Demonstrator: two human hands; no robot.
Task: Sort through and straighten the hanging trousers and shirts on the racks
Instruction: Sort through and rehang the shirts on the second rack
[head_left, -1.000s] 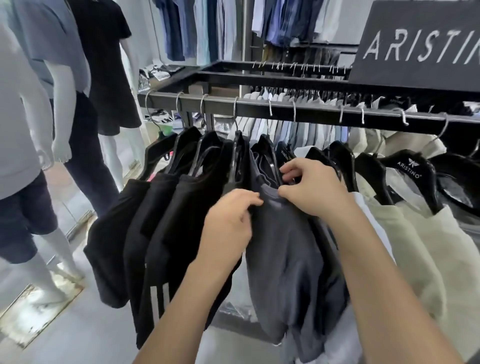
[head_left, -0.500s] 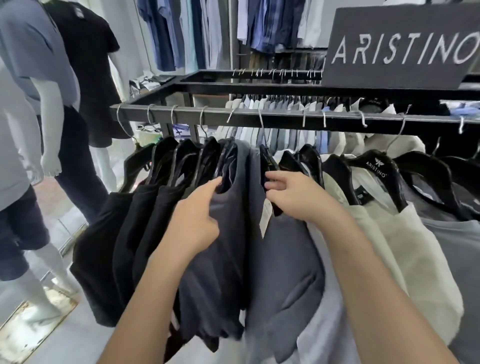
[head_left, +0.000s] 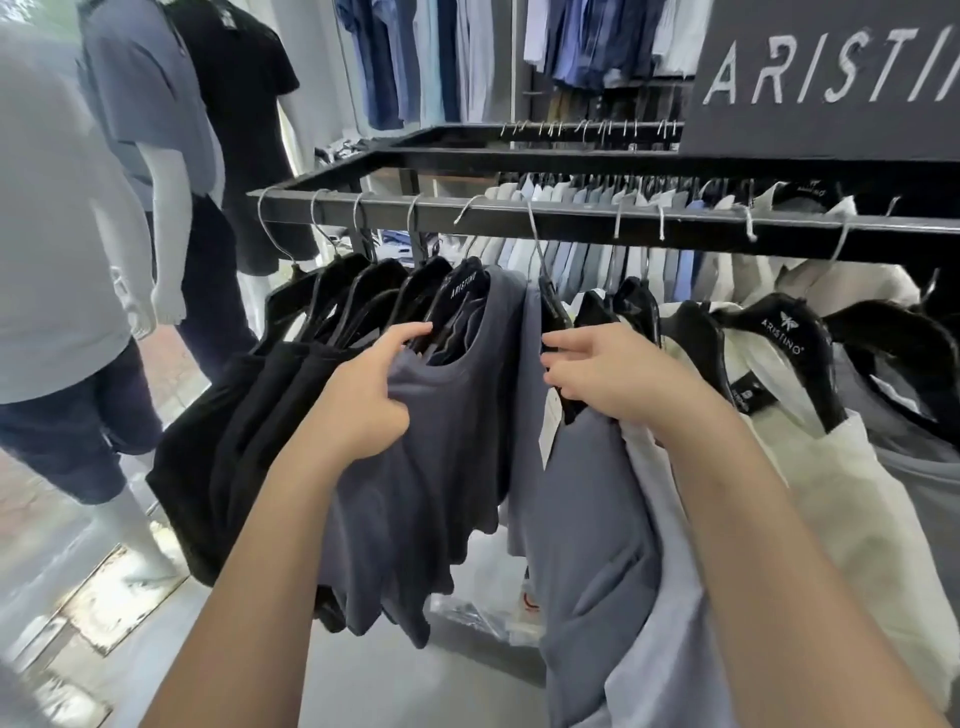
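Observation:
A black metal rack rail (head_left: 571, 218) carries shirts on black hangers. Black shirts (head_left: 239, 441) hang at the left, then a dark grey shirt (head_left: 431, 467), a slate-blue shirt (head_left: 587, 519), and cream shirts (head_left: 831, 493) at the right. My left hand (head_left: 363, 400) grips the shoulder fabric of the dark grey shirt, thumb and fingers curled around it near its hanger (head_left: 462, 291). My right hand (head_left: 618, 379) holds the slate-blue shirt's hanger (head_left: 553, 312) at its neck, fingers pointing left. A gap is open between the two shirts.
Mannequins stand at the left, one in a grey top (head_left: 57, 234), one in blue (head_left: 150, 88), one in black (head_left: 244, 104). A dark brand sign (head_left: 831, 78) sits on the rack at top right. More shirts (head_left: 597, 254) hang on a rear rail and the back wall.
My left hand slid the dark grey shirt leftward toward the black shirts. My right hand moved from that shirt's collar to the slate-blue shirt's hanger, and the two shirts parted.

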